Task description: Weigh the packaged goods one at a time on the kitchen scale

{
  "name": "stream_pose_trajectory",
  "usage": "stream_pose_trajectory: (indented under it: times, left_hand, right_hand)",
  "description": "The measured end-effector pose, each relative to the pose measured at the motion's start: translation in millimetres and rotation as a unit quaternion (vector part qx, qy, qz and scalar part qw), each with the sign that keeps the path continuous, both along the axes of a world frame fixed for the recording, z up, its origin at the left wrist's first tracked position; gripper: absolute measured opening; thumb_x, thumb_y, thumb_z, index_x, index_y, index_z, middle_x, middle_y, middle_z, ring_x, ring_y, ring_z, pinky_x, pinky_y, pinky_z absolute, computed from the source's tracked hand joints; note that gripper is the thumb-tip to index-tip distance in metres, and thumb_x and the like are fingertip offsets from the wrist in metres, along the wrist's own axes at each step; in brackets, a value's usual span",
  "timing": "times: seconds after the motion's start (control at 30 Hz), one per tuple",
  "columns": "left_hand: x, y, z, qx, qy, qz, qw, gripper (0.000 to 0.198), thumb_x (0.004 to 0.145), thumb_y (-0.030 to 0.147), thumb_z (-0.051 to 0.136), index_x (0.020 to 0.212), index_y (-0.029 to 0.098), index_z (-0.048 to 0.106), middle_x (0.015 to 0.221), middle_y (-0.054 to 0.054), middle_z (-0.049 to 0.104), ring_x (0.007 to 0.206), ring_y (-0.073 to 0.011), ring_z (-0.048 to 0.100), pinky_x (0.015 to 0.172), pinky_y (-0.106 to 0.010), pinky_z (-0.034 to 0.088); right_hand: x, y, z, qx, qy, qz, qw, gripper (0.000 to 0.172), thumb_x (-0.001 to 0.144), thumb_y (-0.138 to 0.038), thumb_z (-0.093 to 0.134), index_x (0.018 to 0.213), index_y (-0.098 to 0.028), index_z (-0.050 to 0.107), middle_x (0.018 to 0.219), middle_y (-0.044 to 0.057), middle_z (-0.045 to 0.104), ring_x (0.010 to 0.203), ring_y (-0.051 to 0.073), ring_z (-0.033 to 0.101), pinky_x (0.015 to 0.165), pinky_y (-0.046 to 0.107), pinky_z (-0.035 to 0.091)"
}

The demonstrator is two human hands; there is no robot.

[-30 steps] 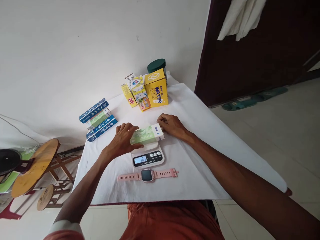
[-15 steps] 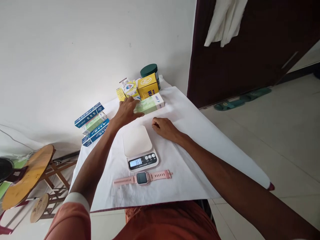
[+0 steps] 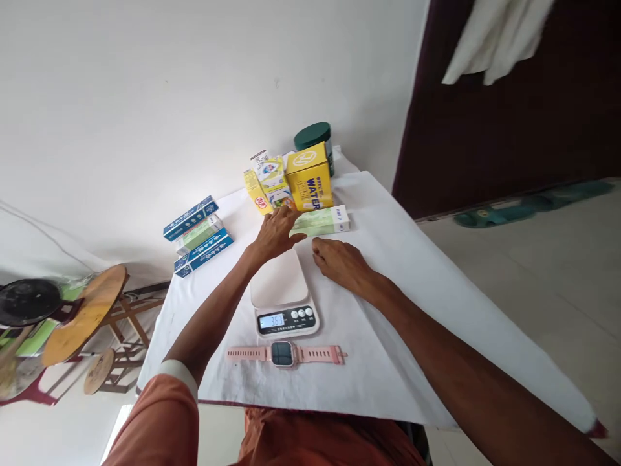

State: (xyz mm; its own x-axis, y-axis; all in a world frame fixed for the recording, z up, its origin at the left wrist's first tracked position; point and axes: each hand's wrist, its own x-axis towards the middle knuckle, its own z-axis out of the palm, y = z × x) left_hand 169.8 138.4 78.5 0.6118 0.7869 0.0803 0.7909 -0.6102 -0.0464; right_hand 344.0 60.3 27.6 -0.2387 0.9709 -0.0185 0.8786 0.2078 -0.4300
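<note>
My left hand [image 3: 279, 234] is at the left end of a long green-and-white box [image 3: 323, 222], its thumb and fingers apart. That end of the box is partly hidden by the hand, so contact is hard to judge. The box lies in front of a yellow box [image 3: 310, 184] marked "WATER". My right hand [image 3: 342, 264] rests loosely fisted on the cloth, with nothing visible in it. Between my forearms sits a white kitchen scale [image 3: 279, 288] with a bare platform, its display [image 3: 272, 321] lit and reading about 363. A pink-strapped smartwatch [image 3: 282, 354] lies stretched out before it.
At left on the white tablecloth [image 3: 388, 349] two blue boxes [image 3: 204, 252] flank another green-and-white box [image 3: 198, 234]. Small yellow-and-white cartons [image 3: 269, 178] and a green-lidded tub [image 3: 313, 134] stand at the back near the wall. Wooden stools [image 3: 85, 317] are on the floor at left.
The green-and-white box has shifted back against the yellow box and turned straighter. My left hand's fingers have lifted and spread at its end. My right hand stays fisted; the camera view has shifted.
</note>
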Motion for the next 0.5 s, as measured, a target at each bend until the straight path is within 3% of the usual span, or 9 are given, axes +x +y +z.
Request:
stream_pose_trajectory:
  times: [0.13, 0.33, 0.5]
  left_hand:
    - [-61, -16, 8.2, 0.002, -0.055, 0.057, 0.997, 0.048, 0.098, 0.039, 0.070, 0.141, 0.021, 0.061, 0.138, -0.016, 0.064, 0.128, -0.0323, 0.063, 0.104, -0.048, 0.051]
    - [-175, -38, 9.2, 0.044, -0.100, 0.223, 0.969, 0.037, 0.096, 0.030, 0.068, 0.132, 0.020, 0.067, 0.131, -0.013, 0.067, 0.118, -0.0267, 0.068, 0.105, -0.042, 0.053]
    - [-241, -34, 13.0, 0.076, -0.115, 0.311, 0.941, 0.041, 0.096, 0.030, 0.064, 0.135, 0.021, 0.064, 0.138, -0.016, 0.062, 0.128, -0.0327, 0.061, 0.106, -0.047, 0.050]
  right_hand:
    - [0, 3, -11.5, 0.031, 0.025, -0.001, 0.999, 0.027, 0.100, -0.020, 0.048, 0.117, -0.018, 0.068, 0.114, 0.016, 0.079, 0.098, 0.030, 0.074, 0.072, 0.035, 0.042]
    - [-1, 8, -32.6, 0.086, 0.026, -0.023, 0.996, 0.025, 0.097, -0.027, 0.050, 0.111, -0.023, 0.070, 0.098, 0.010, 0.080, 0.089, 0.028, 0.073, 0.068, 0.034, 0.041]
    - [-3, 6, -36.2, 0.093, 0.045, -0.044, 0.994, 0.022, 0.093, -0.028, 0.054, 0.107, -0.025, 0.071, 0.095, 0.010, 0.079, 0.087, 0.030, 0.072, 0.070, 0.037, 0.044]
